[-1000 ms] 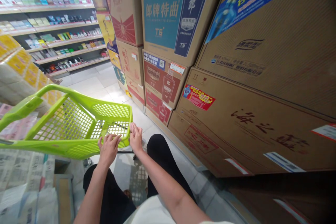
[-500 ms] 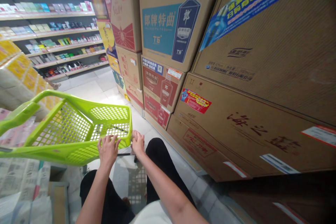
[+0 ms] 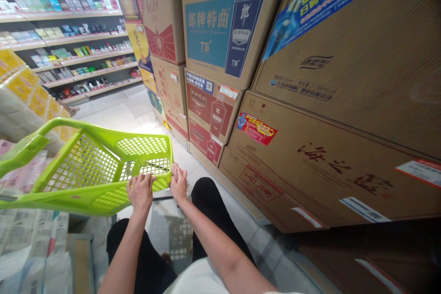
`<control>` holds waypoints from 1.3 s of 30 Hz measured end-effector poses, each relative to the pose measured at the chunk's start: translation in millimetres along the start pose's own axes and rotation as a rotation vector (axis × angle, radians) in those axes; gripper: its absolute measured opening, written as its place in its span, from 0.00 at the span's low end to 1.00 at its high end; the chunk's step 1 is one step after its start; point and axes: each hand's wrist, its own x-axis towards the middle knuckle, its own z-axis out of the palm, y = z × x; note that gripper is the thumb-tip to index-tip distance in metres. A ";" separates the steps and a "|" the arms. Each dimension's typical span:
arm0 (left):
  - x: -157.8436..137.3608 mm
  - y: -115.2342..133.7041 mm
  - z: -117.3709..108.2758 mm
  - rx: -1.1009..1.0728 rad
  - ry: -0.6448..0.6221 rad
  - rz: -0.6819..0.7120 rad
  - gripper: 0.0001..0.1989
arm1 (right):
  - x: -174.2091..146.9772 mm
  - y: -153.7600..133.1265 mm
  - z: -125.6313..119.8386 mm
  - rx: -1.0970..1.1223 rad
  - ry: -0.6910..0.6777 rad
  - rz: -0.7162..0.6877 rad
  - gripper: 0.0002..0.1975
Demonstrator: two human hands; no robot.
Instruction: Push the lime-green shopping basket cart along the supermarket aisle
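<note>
A lime-green plastic shopping cart (image 3: 103, 194) with mesh sides stands sideways in front of my knees, its handle off to the left. Over the near side's top rim, my left hand (image 3: 140, 191) is closed, with the fingertips hooked inside. My right hand (image 3: 178, 183) is wrapped round the cart's right end at the corner; part of its grip is hidden behind the rim. No goods show in the basket, only its mesh floor and walls.
Stacked cardboard cartons (image 3: 213, 46) line the right side. Shelves (image 3: 65, 36) of small boxed goods rise at the far left. Yellow-wrapped packs (image 3: 27, 87) are piled behind the cart, and more packs (image 3: 31, 239) lie at the lower left. Pale tiled floor (image 3: 129, 105) runs between.
The view has shifted slightly. Both hands keep their hold on the cart's rim, and the cart stays in almost the same place.
</note>
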 end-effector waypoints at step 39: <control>6.4 7.0 -2.2 -0.122 0.024 -0.079 0.15 | -25.1 -34.1 -11.4 -0.122 -0.012 -0.123 0.22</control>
